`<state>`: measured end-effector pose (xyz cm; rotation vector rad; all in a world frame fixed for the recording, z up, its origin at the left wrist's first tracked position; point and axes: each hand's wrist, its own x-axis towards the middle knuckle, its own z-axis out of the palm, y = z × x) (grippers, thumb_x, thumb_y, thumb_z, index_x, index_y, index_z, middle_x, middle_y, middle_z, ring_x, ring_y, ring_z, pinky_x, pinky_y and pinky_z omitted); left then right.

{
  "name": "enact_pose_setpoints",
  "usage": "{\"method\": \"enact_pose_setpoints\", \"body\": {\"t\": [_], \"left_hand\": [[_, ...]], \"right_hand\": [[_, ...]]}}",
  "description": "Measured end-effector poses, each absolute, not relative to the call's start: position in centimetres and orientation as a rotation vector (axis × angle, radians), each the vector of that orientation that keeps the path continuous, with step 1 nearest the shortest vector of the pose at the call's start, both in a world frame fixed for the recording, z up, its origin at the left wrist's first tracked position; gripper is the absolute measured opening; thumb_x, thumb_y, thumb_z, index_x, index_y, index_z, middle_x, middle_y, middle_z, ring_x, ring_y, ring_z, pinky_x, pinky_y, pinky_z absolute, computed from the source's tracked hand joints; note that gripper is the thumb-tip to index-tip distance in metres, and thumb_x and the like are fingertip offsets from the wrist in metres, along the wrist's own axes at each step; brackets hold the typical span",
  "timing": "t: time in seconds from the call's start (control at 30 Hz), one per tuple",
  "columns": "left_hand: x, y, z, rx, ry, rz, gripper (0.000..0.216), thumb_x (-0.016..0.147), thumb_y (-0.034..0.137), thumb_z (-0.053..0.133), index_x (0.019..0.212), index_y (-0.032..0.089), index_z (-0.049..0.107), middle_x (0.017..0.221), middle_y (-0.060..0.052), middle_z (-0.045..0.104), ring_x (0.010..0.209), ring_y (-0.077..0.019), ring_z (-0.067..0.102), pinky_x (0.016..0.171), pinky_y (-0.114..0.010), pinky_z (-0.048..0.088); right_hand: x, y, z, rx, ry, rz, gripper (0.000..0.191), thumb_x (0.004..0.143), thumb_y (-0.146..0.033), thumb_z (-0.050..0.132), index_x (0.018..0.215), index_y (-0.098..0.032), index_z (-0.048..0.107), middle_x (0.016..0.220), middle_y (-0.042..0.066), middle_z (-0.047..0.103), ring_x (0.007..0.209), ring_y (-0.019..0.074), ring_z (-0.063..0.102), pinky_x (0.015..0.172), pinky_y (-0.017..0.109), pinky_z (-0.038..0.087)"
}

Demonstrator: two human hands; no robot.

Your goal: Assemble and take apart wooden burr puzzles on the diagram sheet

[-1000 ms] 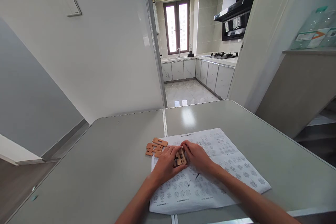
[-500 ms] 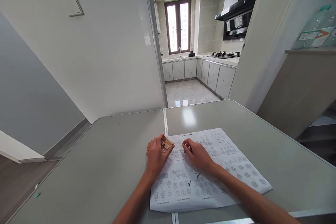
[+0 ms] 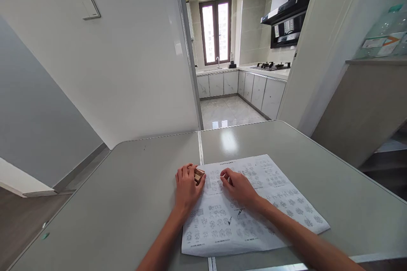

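Observation:
My left hand [image 3: 188, 187] is wrapped around several small wooden puzzle pieces [image 3: 199, 175], mostly hidden under its fingers at the upper left edge of the paper sheet. The instruction sheet [image 3: 222, 220] lies flat on the table, printed with rows of small assembly diagrams and marked with dark pen ticks. Over its upper middle rests my right hand [image 3: 239, 186], fingers curled with thumb and index tips close together. Whatever may be between those fingertips is too small to make out.
The grey table [image 3: 127, 203] has a pale seam running from front to back. A wall with a switch [image 3: 91, 5] stands at the left. Beyond the far edge a doorway opens on a kitchen with a stove [image 3: 271, 66]. Plastic bottles [image 3: 386, 31] stand on a ledge at right.
My left hand has shifted slightly left and its fingers now cover more of the wooden pieces. My right hand and the sheet look nearly unchanged.

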<state>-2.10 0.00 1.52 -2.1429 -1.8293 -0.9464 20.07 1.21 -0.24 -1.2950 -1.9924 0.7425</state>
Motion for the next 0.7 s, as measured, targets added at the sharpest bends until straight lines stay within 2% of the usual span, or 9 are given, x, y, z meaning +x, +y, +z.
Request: {"method": "enact_pose_setpoints", "body": {"t": [0.07, 0.13, 0.23, 0.33, 0.47, 0.7], "left_hand": [[-1.5, -0.4, 2.0, -2.213, -1.706, -1.016, 0.028, 0.094, 0.031, 0.065, 0.121, 0.024, 0.063, 0.129, -0.011, 0.061, 0.123, -0.0324, 0.053, 0.102, -0.049, 0.046], [-0.7, -1.1, 2.3, -2.358, -1.55, -1.081, 0.022, 0.096, 0.027, 0.061, 0.118, 0.024, 0.063, 0.122, -0.01, 0.064, 0.115, -0.0284, 0.058, 0.097, -0.043, 0.049], [0.3, -2.0, 2.0, -2.668, -1.371, -1.015, 0.015, 0.099, 0.022, 0.054, 0.111, 0.023, 0.063, 0.092, -0.004, 0.069, 0.086, -0.0198, 0.066, 0.08, -0.032, 0.051], [1.0, -2.6, 1.1, -2.931, -1.236, -0.754, 0.015, 0.094, 0.016, 0.055, 0.104, 0.023, 0.064, 0.069, 0.003, 0.066, 0.061, -0.0144, 0.062, 0.063, -0.026, 0.046], [1.0, -2.6, 0.5, -2.94, -1.192, -0.629, 0.01, 0.09, 0.014, 0.057, 0.086, 0.022, 0.062, 0.067, 0.003, 0.067, 0.057, -0.0132, 0.061, 0.058, -0.025, 0.039], [0.7, -2.4, 0.6, -2.917, -1.234, -0.628, 0.01, 0.089, 0.014, 0.057, 0.084, 0.022, 0.06, 0.068, 0.004, 0.067, 0.058, -0.013, 0.061, 0.057, -0.026, 0.036]], "right_hand": [[20.1, 1.2, -0.3, -1.29, -1.999, 0.732, 0.019, 0.101, -0.034, 0.044, 0.099, -0.024, 0.061, 0.085, 0.002, 0.074, 0.07, 0.0197, 0.065, 0.064, 0.03, 0.043], [20.1, 1.1, -0.3, -1.275, -2.01, 0.717, 0.019, 0.1, -0.033, 0.045, 0.098, -0.024, 0.062, 0.084, 0.001, 0.074, 0.07, 0.0193, 0.064, 0.063, 0.03, 0.042], [20.0, 1.1, -0.4, -1.249, -2.033, 0.692, 0.018, 0.099, -0.028, 0.047, 0.094, -0.024, 0.063, 0.084, 0.001, 0.074, 0.072, 0.0189, 0.064, 0.066, 0.029, 0.042], [19.9, 1.1, -0.6, -1.245, -2.054, 0.67, 0.017, 0.098, -0.026, 0.049, 0.089, -0.024, 0.064, 0.084, 0.0, 0.073, 0.073, 0.0183, 0.064, 0.068, 0.029, 0.042], [19.9, 1.1, -0.9, -1.207, -2.082, 0.682, 0.016, 0.098, -0.026, 0.051, 0.09, -0.024, 0.065, 0.085, -0.001, 0.074, 0.074, 0.0179, 0.065, 0.07, 0.029, 0.043], [19.9, 1.1, -0.8, -1.172, -2.096, 0.71, 0.017, 0.098, -0.026, 0.052, 0.088, -0.025, 0.065, 0.084, -0.001, 0.074, 0.075, 0.0186, 0.066, 0.07, 0.029, 0.043]]}}
